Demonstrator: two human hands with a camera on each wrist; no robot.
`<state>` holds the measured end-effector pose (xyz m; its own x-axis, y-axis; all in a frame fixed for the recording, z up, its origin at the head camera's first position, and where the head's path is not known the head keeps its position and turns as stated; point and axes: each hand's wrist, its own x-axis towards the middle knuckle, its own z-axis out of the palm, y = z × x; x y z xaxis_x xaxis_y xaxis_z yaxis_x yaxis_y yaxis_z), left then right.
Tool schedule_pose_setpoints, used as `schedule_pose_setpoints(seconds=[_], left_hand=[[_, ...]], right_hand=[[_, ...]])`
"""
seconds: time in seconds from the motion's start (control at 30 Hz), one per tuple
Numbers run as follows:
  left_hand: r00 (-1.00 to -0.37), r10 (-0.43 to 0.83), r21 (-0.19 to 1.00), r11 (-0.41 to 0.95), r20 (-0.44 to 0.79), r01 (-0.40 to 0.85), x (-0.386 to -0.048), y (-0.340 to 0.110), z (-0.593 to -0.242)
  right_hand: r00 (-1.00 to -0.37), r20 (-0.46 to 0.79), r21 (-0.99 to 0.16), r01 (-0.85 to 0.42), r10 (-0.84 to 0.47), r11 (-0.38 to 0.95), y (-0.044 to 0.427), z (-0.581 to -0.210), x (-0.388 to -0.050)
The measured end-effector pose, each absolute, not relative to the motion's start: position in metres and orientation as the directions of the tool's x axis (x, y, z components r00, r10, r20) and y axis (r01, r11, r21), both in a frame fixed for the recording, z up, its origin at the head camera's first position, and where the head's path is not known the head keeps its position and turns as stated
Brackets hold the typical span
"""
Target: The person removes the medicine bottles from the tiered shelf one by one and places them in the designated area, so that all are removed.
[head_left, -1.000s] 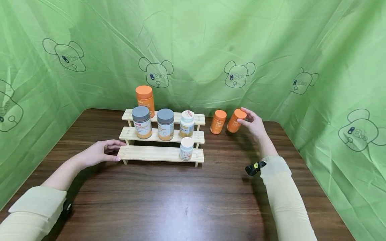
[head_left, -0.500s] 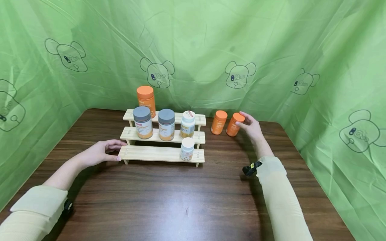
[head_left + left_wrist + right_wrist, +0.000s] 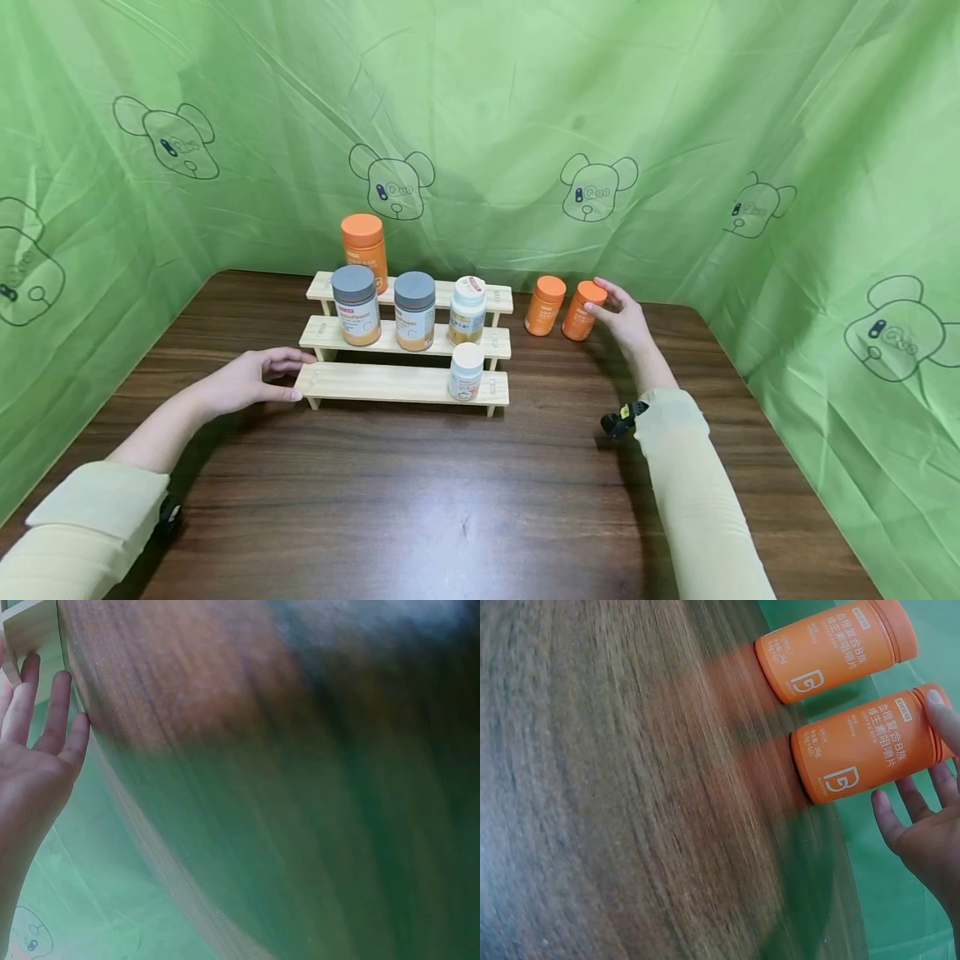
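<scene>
My right hand (image 3: 627, 325) pinches the lid of an orange supplement bottle (image 3: 582, 313), thumb at the front and fingers behind. That bottle stands upright on the table; in the right wrist view its label (image 3: 855, 750) faces the camera. Close to its left is a matching orange bottle (image 3: 545, 307), a narrow gap between them. My left hand (image 3: 243, 383) rests at the left end of the lowest step of a three-tier wooden rack (image 3: 367, 382), fingers fairly straight. In the left wrist view the fingers (image 3: 56, 712) lie against the wood, and the thumb is mostly out of frame.
A large orange bottle (image 3: 364, 250) stands on the rack's top tier. Two grey-lidded jars (image 3: 357, 307) and a white bottle (image 3: 467, 312) occupy the middle tier, and a small white bottle (image 3: 466, 372) the lowest. Green cloth (image 3: 495, 100) surrounds the brown table (image 3: 420, 500).
The right-hand orange bottle has gone from tilted to upright, coming down and slightly left, with my right hand on it throughout. My left hand stays at the rack.
</scene>
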<state>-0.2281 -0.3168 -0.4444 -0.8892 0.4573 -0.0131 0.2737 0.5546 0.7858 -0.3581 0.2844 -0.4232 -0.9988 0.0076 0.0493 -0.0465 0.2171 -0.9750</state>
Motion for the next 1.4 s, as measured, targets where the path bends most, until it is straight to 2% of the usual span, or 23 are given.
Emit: schedule_pose_setpoints(seconds=[0.4, 0.57, 1.4], left_hand=[[-0.890, 0.456, 0.787, 0.554, -0.014, 0.271, -0.228, -0.317, -0.445], [-0.890, 0.456, 0.793, 0.547, -0.014, 0.267, -0.228, -0.317, -0.445], [-0.886, 0.463, 0.802, 0.533, -0.010, 0.270, -0.229, -0.318, -0.445]], right_hand=[[-0.996, 0.079, -0.965, -0.088, -0.049, 0.246, 0.286, -0.411, -0.352], [-0.990, 0.110, -0.940, -0.134, -0.092, 0.312, 0.287, -0.396, -0.348], [-0.972, 0.185, -0.926, -0.223, -0.148, 0.306, 0.276, -0.317, -0.320]])
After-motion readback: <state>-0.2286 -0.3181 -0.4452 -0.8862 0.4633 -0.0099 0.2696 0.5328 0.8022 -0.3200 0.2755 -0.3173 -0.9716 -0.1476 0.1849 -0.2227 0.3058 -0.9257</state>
